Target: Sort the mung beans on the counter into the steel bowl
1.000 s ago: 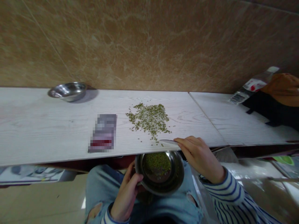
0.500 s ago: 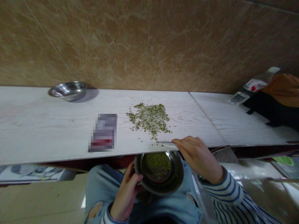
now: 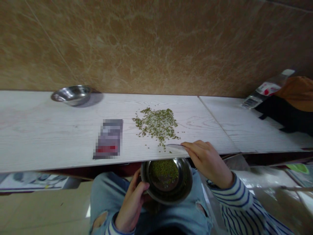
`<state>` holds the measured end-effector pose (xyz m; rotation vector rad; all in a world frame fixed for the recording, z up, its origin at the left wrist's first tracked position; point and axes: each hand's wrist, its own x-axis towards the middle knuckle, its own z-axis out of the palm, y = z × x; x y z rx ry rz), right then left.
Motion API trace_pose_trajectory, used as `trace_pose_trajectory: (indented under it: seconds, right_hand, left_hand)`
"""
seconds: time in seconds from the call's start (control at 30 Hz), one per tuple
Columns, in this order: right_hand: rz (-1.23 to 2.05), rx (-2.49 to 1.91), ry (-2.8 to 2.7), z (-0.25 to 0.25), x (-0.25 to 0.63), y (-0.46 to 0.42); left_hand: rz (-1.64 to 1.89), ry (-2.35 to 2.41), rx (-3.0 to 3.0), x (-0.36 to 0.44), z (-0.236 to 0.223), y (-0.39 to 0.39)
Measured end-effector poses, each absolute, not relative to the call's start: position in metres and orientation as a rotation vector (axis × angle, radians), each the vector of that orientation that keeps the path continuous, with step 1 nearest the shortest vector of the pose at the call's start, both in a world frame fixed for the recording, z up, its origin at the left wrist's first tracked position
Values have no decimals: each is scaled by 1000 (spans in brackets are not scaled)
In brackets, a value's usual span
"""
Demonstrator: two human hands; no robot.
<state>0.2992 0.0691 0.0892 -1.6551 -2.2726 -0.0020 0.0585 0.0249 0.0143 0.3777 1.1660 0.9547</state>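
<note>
My left hand [image 3: 134, 199] is closed on the left rim of a steel bowl [image 3: 187, 182], held just below the counter's front edge above my lap. Small green mung beans [image 3: 163, 171] lie inside it. More loose mung beans [image 3: 158, 122] are spread in a patch on the white counter. My right hand [image 3: 205, 160] pinches a thin, pale, blade-shaped piece [image 3: 175, 146] just above the counter edge. Its tip points left, beside the nearest stray beans; its exact kind is unclear and its near end is hidden by my fingers.
An empty-looking steel dish [image 3: 72, 95] stands by the wall at the left. A blurred flat packet or phone [image 3: 109, 138] lies left of the beans. At the right are a plastic bottle [image 3: 267, 88] and a brown-and-black cloth item [image 3: 297, 101]. A seam crosses the counter [image 3: 215, 119].
My right hand has lifted slightly away from the counter's front edge, and the thin piece has risen toward the bean patch. My left hand and the bowl have stayed in place.
</note>
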Motion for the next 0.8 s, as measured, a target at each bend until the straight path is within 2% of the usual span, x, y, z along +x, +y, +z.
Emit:
trace_pose_trajectory:
  seconds: [0.8]
  right_hand:
    - [37, -1571, -2310, 93, 292, 66]
  left_hand:
    - [968, 1124, 393, 55, 14, 26]
